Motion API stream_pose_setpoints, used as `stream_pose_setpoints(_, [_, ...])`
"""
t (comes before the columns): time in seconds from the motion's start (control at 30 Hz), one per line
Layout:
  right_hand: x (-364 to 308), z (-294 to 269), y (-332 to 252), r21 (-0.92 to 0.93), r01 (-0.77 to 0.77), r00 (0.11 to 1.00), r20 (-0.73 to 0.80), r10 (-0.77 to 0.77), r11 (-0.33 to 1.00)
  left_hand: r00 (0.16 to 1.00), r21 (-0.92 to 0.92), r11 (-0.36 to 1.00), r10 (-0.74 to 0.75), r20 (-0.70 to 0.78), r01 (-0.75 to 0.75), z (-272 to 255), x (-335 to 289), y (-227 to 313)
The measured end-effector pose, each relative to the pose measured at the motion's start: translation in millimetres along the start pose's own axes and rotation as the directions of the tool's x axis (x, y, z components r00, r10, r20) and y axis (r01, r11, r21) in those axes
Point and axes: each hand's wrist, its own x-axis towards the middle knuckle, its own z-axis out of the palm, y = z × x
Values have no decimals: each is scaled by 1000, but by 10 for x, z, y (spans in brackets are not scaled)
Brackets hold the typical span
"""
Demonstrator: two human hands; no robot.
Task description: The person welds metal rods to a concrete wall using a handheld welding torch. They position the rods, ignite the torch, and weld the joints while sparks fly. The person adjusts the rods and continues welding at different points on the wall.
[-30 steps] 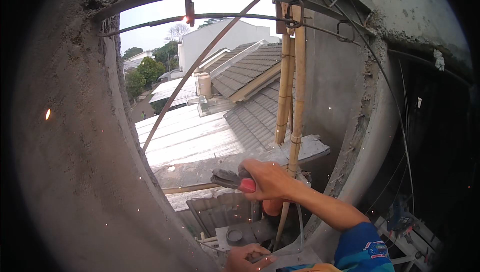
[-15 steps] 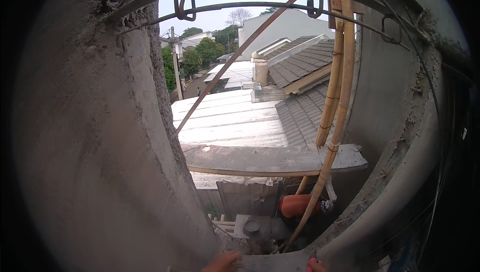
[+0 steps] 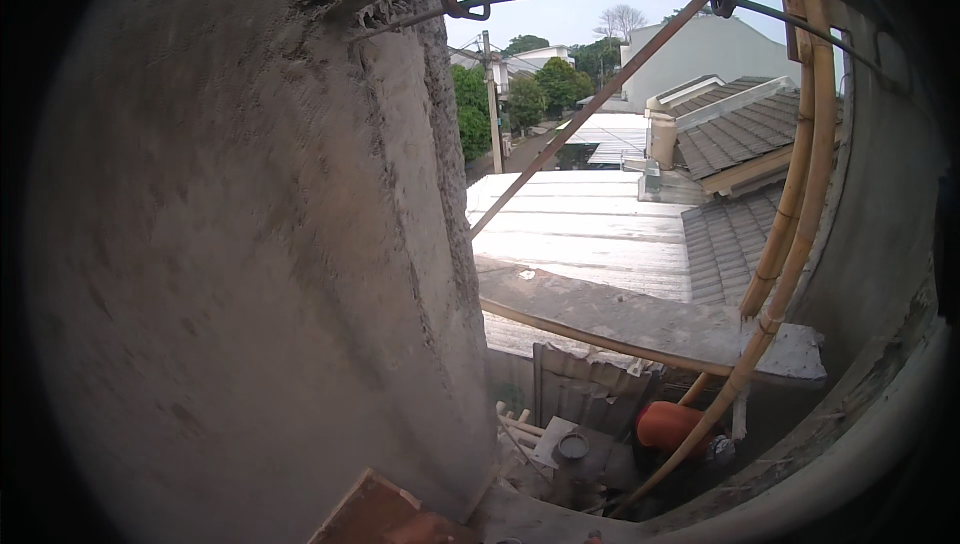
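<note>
At the lower edge my left hand [image 3: 428,528] is dim and partly cut off, closed at a flat reddish-brown board [image 3: 366,512]. The board is tilted, one corner pointing up against the rough grey wall [image 3: 250,274]. Only a small reddish patch of my right hand [image 3: 595,538] shows at the bottom rim, near the concrete ledge [image 3: 545,514]. Its fingers, and anything in them, are out of sight.
Beyond the opening a co-worker in orange [image 3: 672,427] bends down behind bamboo poles [image 3: 790,254]. A round grey bucket [image 3: 572,446] stands below. A concrete beam [image 3: 640,316] crosses the opening, and a slanting bar [image 3: 600,99] runs above it.
The view has swung left, so the opening and co-worker sit further right. The board has come into view at my left hand. My right hand, earlier with a red-handled tool, is now mostly out of view.
</note>
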Motion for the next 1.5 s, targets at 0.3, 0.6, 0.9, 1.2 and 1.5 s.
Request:
stream_pose_setpoints(0.3, [-64,189,25,138,98,994,-71,-89,986,610,6,974,-136,-781,225,-932,-105,-259])
stream_pose_setpoints(0.6, [-37,-178,451,84,-333,927,209,310,939,462,446,726,198,-864,524,-1635,-505,-356])
stream_pose_setpoints(0.9, [80,-279,601,507,-442,829,-84,553,740,601,546,626,149,-785,557,-1575,-653,-392])
stream_pose_setpoints(1.2, [124,-442,974,804,-252,739,-198,643,538,514,465,651,133,-848,599,-1567,-527,-261])
stream_pose_setpoints(1.5, [100,-32,2134,933,-28,714,-233,660,360,516,558,598,263,-815,575,-1629,-468,-112])
